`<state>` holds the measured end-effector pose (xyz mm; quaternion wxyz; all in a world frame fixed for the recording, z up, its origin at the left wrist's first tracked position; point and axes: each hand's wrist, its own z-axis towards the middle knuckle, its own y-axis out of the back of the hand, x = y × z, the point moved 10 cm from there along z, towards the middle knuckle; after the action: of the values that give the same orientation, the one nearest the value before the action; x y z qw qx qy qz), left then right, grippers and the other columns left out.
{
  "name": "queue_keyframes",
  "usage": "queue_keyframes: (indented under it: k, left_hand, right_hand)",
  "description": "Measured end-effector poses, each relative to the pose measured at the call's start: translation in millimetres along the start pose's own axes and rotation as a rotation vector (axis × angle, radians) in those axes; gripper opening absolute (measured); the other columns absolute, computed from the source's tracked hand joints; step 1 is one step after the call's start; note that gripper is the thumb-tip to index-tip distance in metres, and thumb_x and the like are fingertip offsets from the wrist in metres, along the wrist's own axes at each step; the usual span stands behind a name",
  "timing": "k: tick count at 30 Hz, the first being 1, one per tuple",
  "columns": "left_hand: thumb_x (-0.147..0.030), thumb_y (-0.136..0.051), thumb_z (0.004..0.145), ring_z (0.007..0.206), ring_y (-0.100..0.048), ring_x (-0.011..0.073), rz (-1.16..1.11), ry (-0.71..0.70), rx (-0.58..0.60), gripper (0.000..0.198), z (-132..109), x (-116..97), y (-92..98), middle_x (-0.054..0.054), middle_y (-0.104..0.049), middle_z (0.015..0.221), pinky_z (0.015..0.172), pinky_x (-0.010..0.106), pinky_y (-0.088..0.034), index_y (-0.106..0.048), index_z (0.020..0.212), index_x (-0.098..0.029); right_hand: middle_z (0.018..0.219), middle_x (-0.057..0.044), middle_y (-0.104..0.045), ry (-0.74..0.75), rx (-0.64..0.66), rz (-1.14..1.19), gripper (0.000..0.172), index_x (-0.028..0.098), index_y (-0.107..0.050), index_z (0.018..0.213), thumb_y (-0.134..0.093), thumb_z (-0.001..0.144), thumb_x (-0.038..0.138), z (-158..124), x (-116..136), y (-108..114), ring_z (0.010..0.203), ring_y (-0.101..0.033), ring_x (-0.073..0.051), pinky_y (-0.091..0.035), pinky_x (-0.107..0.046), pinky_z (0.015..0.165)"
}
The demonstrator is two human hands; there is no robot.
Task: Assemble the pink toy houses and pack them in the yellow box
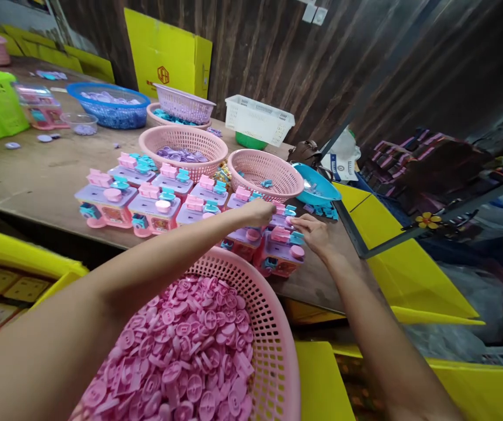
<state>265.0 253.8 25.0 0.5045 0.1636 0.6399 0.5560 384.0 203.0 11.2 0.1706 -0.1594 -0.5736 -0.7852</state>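
Boxy plastic toys (148, 211) cluster; right fingers (307, 224) touch a round disc (288, 221), left fingers (263, 210) curl; I cannot tell either grip.

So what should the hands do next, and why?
Perhaps the right hand should gently press the pink disc: it reaches that disc on a toy's purple top, with the left hand close by. I can't tell whether the disc sits firmly.

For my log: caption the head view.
Left hand and right hand at boxy pink-purple plastic toys behind a round pink plastic basket of pink plastic pieces.
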Motion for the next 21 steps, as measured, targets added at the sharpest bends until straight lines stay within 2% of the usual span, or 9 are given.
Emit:
queue_keyframes:
  k: [3,6,7,8,9,11,14,17,21]
  left_hand:
    - [-0.004,-0.040,0.079,0.089,-0.060,0.0181,-0.026,-0.047,-0.103,0.039,-39.2,-9.8,27.7,0.009,-0.067,0.098,0.078,0.028,-0.042,-0.056,0.114,-0.011]
    - [-0.005,-0.042,0.078,0.076,-0.060,0.0150,-0.055,-0.063,-0.103,0.036,-93.8,-9.4,40.6,0.006,-0.068,0.085,0.071,0.025,-0.043,-0.059,0.110,-0.012]
    - [-0.005,-0.044,0.077,0.071,-0.060,0.0140,-0.054,-0.046,-0.043,0.034,-112.0,-4.2,35.4,0.004,-0.068,0.080,0.067,0.024,-0.042,-0.061,0.105,-0.013]
    - [-0.005,-0.046,0.076,0.068,-0.059,0.0129,-0.049,-0.029,0.037,0.031,-129.7,2.4,26.2,0.003,-0.067,0.076,0.064,0.022,-0.041,-0.064,0.100,-0.014]
    - [-0.005,-0.047,0.074,0.065,-0.058,0.0120,-0.038,-0.014,0.122,0.028,-146.6,10.0,14.4,0.002,-0.066,0.074,0.062,0.021,-0.040,-0.066,0.092,-0.015]
    - [-0.005,-0.048,0.073,0.062,-0.056,0.0112,0.018,0.031,0.277,0.022,-175.8,28.1,-11.9,0.001,-0.065,0.071,0.058,0.020,-0.039,-0.067,0.078,-0.016]
    - [-0.002,-0.046,0.073,0.065,-0.059,0.0144,0.169,0.170,0.360,0.024,-201.4,56.9,-39.7,0.004,-0.066,0.076,0.056,0.021,-0.038,-0.066,0.075,-0.014]
    - [-0.002,-0.048,0.075,0.075,-0.062,0.0197,0.265,0.233,0.342,0.022,-206.3,65.0,-54.2,0.009,-0.067,0.086,0.061,0.024,-0.042,-0.066,0.082,-0.012]
    - [-0.001,-0.050,0.076,0.077,-0.064,0.0219,0.276,0.204,0.394,0.020,-201.2,58.5,-70.0,0.014,-0.067,0.087,0.064,0.026,-0.046,-0.066,0.084,-0.009]
  right_hand:
    - [0.093,-0.005,-0.066,0.008,-0.006,0.006,0.023,0.021,-0.071,0.086,-0.051,0.075,0.020,-1.0,6.1,16.3,0.089,-0.060,-0.021,-0.046,-0.035,0.082]
    - [0.093,-0.007,-0.066,-0.005,-0.397,-0.041,0.025,0.018,-0.068,0.094,-0.048,0.080,0.023,-20.6,34.2,58.1,0.086,-0.060,-0.022,-0.047,-0.036,0.076]
    - [0.093,-0.008,-0.065,0.003,-0.496,-0.047,0.026,0.018,-0.066,0.097,-0.046,0.082,0.024,-32.6,51.7,62.9,0.084,-0.060,-0.022,-0.047,-0.034,0.073]
    - [0.093,-0.007,-0.065,0.042,-0.492,-0.043,0.025,0.018,-0.065,0.098,-0.047,0.083,0.025,-41.5,74.1,55.4,0.082,-0.060,-0.021,-0.047,-0.032,0.070]
    - [0.091,-0.007,-0.065,0.117,-0.379,-0.035,0.023,0.018,-0.065,0.096,-0.046,0.085,0.025,-47.1,101.4,35.0,0.080,-0.060,-0.019,-0.047,-0.030,0.069]
    - [0.087,-0.005,-0.064,0.327,0.074,-0.075,0.022,0.020,-0.066,0.089,-0.044,0.086,0.022,-63.1,159.9,-36.5,0.074,-0.060,-0.016,-0.047,-0.026,0.067]
    - [0.095,-0.007,-0.063,0.419,0.538,-0.207,0.023,0.019,-0.065,0.092,-0.043,0.086,0.013,-95.3,198.6,-126.2,0.080,-0.061,-0.017,-0.047,-0.027,0.073]
    - [0.108,-0.012,-0.060,0.383,0.652,-0.242,0.032,0.014,-0.061,0.104,-0.035,0.087,0.008,-102.1,199.5,-172.3,0.095,-0.059,-0.020,-0.047,-0.031,0.083]
    - [0.118,-0.015,-0.057,0.345,0.699,-0.191,0.036,0.013,-0.055,0.116,-0.032,0.088,0.009,-100.5,188.9,-200.1,0.111,-0.053,-0.021,-0.043,-0.034,0.093]
